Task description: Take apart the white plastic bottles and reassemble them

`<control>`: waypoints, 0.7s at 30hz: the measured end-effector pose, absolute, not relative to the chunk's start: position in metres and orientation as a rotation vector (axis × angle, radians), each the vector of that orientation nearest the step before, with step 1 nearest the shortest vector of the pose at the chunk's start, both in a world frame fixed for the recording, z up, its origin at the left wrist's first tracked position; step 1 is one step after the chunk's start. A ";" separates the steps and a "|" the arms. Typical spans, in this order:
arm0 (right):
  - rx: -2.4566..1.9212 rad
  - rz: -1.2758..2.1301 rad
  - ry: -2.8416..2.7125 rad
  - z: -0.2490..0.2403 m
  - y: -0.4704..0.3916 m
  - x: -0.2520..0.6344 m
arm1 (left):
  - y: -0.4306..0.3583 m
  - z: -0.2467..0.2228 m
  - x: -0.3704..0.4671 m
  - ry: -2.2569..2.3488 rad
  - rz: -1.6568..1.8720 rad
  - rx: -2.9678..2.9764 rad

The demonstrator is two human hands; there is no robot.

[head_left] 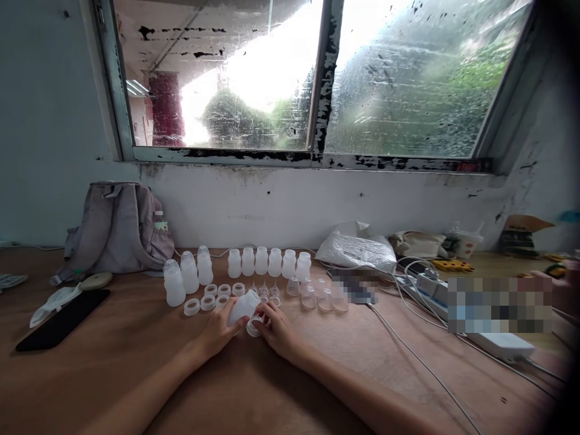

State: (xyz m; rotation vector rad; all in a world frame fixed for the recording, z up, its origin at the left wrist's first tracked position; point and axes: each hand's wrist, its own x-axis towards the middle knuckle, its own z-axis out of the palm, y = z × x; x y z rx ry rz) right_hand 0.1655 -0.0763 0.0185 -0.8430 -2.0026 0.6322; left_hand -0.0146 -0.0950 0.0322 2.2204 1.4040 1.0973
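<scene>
My left hand is closed around a frosted white baby bottle, tilted with its open neck toward the upper right. Just below that neck, my right hand grips a white screw ring by its edge. Whether ring and bottle touch, I cannot tell. Beyond my hands stand several uncapped bottles in a row. Three bottles with clear caps stand to the left. More white rings lie left of my hands, clear teats behind them, and clear domed caps to the right.
At the left are a grey backpack and a black flat case. A silver plastic package lies against the wall. White cables and a power strip run along the right, where another person's hand shows.
</scene>
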 end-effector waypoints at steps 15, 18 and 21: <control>-0.783 1.154 -1.239 0.017 -0.054 0.180 | -0.086 0.030 -0.031 1.515 1.030 2.511; -0.757 1.220 -1.304 0.019 -0.057 0.179 | -0.084 0.025 -0.033 1.543 0.987 2.551; -0.747 1.236 -1.368 0.019 -0.059 0.178 | -0.085 0.026 -0.033 1.536 0.982 2.576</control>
